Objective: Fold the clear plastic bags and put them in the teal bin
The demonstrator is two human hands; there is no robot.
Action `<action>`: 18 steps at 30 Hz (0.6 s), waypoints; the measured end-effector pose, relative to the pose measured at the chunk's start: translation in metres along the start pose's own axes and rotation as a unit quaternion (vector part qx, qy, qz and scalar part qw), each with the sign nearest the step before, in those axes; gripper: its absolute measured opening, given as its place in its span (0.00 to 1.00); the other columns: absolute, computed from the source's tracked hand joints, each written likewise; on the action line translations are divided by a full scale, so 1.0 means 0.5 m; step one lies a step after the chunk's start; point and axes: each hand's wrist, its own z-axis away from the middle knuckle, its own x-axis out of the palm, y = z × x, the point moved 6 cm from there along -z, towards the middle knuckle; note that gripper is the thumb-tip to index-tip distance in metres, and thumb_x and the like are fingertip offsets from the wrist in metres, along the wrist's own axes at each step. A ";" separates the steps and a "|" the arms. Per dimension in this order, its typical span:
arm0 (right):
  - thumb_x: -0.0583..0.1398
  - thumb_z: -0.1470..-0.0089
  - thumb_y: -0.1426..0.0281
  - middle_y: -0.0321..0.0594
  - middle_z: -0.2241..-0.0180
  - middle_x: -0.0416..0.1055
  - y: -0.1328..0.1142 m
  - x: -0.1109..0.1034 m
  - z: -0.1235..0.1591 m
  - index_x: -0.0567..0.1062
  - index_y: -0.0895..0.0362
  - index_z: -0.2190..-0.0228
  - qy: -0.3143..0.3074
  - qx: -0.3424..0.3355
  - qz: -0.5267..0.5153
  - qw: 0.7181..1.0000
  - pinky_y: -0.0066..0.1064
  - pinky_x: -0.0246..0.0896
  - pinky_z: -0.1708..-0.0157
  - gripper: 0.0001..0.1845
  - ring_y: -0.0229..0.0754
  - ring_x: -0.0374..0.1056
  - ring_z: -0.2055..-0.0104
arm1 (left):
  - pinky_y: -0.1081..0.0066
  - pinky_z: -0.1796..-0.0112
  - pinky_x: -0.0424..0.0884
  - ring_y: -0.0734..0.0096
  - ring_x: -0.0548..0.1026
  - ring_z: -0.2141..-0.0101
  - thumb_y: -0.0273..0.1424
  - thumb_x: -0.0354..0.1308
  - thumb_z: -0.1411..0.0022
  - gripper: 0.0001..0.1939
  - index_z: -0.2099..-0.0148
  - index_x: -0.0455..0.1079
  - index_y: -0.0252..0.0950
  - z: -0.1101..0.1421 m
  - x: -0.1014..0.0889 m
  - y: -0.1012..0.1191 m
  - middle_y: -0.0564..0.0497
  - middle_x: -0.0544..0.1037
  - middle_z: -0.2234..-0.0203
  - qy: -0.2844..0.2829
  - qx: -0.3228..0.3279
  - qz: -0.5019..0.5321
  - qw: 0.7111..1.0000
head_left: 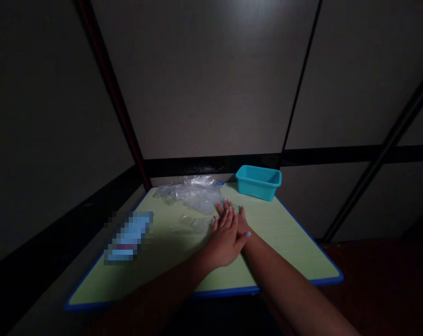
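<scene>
Near the middle of the table, my left hand (223, 242) lies across the back of my right hand (242, 224). The left fingers are stretched out and close together, with the thumb out to the right. My right hand rests low over the table, its fingertips showing beyond the left ones; most of its back is covered. Both hands look open, and I see nothing held in them. A crumpled heap of clear plastic bags (197, 193) lies just beyond the fingertips. Left of the hands, a flat piece of clear plastic (192, 225) lies on the tabletop.
The light green table (284, 247) has a blue edge. A turquoise plastic basket (256, 189) stands at its far right corner. A blurred, pixelated blue item (130, 235) lies along the left side. Panelled walls (211, 102) rise behind and to the left.
</scene>
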 end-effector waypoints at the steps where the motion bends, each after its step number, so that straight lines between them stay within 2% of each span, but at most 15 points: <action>1: 0.42 0.43 0.56 0.39 0.36 0.26 0.002 0.003 -0.002 0.35 0.52 0.38 0.003 0.007 0.001 1.000 0.57 0.19 0.44 0.36 0.49 0.20 0.35 | 0.54 0.41 0.41 0.61 0.37 0.37 0.47 0.30 0.36 0.35 0.34 0.38 0.30 -0.011 0.005 -0.005 0.41 0.40 0.36 0.007 -0.019 0.016 1.000; 5: 0.43 0.43 0.56 0.39 0.36 0.25 0.005 0.015 -0.014 0.36 0.55 0.38 -0.020 0.022 0.010 0.999 0.57 0.21 0.44 0.37 0.48 0.18 0.35 | 0.56 0.43 0.47 0.59 0.36 0.37 0.46 0.32 0.35 0.36 0.34 0.32 0.27 -0.032 0.021 -0.046 0.38 0.33 0.36 0.029 -0.089 0.048 0.994; 10: 0.41 0.43 0.57 0.39 0.36 0.21 0.001 0.008 -0.010 0.34 0.54 0.38 -0.045 0.011 0.022 0.999 0.59 0.23 0.45 0.36 0.48 0.15 0.36 | 0.54 0.44 0.48 0.60 0.41 0.38 0.47 0.28 0.35 0.33 0.34 0.29 0.35 -0.016 0.032 -0.084 0.42 0.40 0.36 0.008 -0.098 -0.004 0.995; 14: 0.40 0.43 0.59 0.41 0.36 0.21 -0.006 -0.001 0.002 0.32 0.58 0.38 -0.044 0.008 0.034 0.998 0.58 0.24 0.44 0.36 0.44 0.16 0.36 | 0.56 0.43 0.47 0.63 0.45 0.38 0.48 0.24 0.35 0.34 0.34 0.38 0.34 0.006 0.030 -0.113 0.42 0.46 0.37 -0.010 -0.109 -0.077 0.991; 18: 0.34 0.41 0.59 0.42 0.35 0.25 -0.009 -0.004 0.005 0.33 0.60 0.38 -0.018 0.017 0.016 1.000 0.57 0.23 0.44 0.34 0.41 0.19 0.35 | 0.53 0.43 0.47 0.63 0.44 0.38 0.49 0.27 0.35 0.33 0.36 0.46 0.36 0.029 0.015 -0.153 0.44 0.48 0.37 -0.018 -0.118 -0.103 0.987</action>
